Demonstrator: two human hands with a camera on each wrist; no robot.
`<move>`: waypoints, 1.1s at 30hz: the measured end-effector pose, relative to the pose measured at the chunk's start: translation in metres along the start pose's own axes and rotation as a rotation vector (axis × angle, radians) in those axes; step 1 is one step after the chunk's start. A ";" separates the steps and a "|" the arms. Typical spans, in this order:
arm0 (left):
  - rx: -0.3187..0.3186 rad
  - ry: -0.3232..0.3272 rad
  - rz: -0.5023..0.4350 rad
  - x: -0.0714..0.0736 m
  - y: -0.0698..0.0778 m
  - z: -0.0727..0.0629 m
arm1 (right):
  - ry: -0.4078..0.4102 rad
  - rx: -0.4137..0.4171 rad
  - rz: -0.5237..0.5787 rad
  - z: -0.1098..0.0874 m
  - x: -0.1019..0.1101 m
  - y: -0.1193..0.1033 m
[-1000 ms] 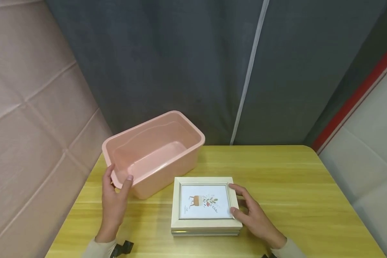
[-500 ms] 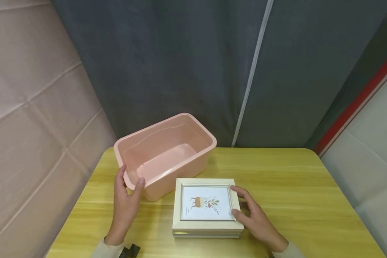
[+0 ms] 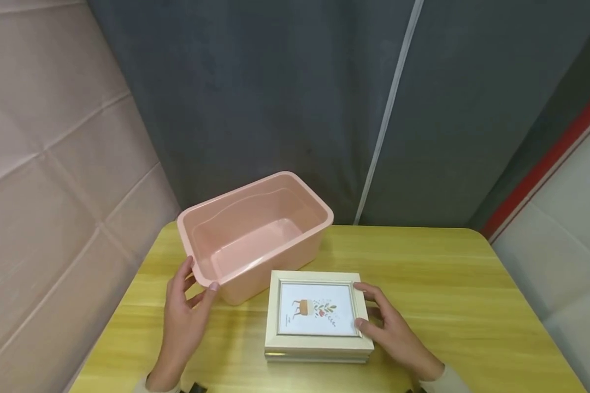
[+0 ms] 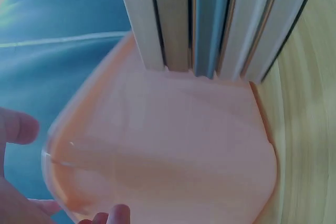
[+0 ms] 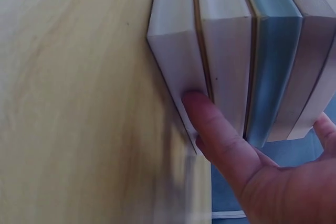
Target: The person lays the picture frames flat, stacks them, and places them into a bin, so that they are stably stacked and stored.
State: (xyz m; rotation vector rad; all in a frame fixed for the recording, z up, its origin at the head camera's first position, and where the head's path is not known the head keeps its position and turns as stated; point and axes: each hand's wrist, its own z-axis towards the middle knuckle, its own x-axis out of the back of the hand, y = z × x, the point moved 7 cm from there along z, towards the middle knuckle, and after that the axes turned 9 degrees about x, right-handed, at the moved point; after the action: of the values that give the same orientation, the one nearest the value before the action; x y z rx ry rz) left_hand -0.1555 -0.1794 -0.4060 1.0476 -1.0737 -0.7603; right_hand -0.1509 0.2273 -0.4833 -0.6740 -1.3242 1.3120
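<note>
A pink plastic bin (image 3: 280, 262) stands angled at the back left of the table, its inside bare. My left hand (image 3: 184, 314) is at its near left corner, fingers spread, index fingertip and thumb tip right at the rim. To the right of the bin lies a neat stack of several picture frames (image 3: 319, 343); the top one is cream with a plant drawing, and a blue frame (image 4: 211, 19) shows mid-stack. My right hand (image 3: 398, 335) rests on the stack's right edge, thumb and index fingertip over the top frame, another finger (image 5: 212, 124) against the lowest frame's side.
Both the bin and the stack sit on a yellow wood-grain table (image 3: 423, 273). A dark grey curtain (image 3: 255, 98) hangs behind it. Pale padded panels stand at the left (image 3: 64, 191) and the right, with a red strip (image 3: 536, 169) along the right one.
My left hand has slid the bin right, towards the frames. Its thumb has come out from inside the rim, loosening the grip. My right hand stays on the stack, which keeps its place.
</note>
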 end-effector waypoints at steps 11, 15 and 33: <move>0.019 0.003 -0.040 -0.007 0.012 -0.044 | -0.019 -0.038 -0.009 0.000 0.003 -0.008; -0.035 -0.038 -0.087 -0.021 0.014 -0.055 | -0.017 -0.046 -0.008 -0.001 0.003 -0.009; 0.007 -0.511 -0.137 -0.101 -0.022 -0.038 | -0.053 -0.128 0.122 -0.005 0.006 -0.006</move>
State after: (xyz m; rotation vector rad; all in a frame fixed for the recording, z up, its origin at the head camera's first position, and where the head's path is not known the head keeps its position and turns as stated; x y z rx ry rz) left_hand -0.1525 -0.0854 -0.4635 0.9623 -1.4449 -1.1756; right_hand -0.1464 0.2326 -0.4773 -0.8244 -1.4378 1.3588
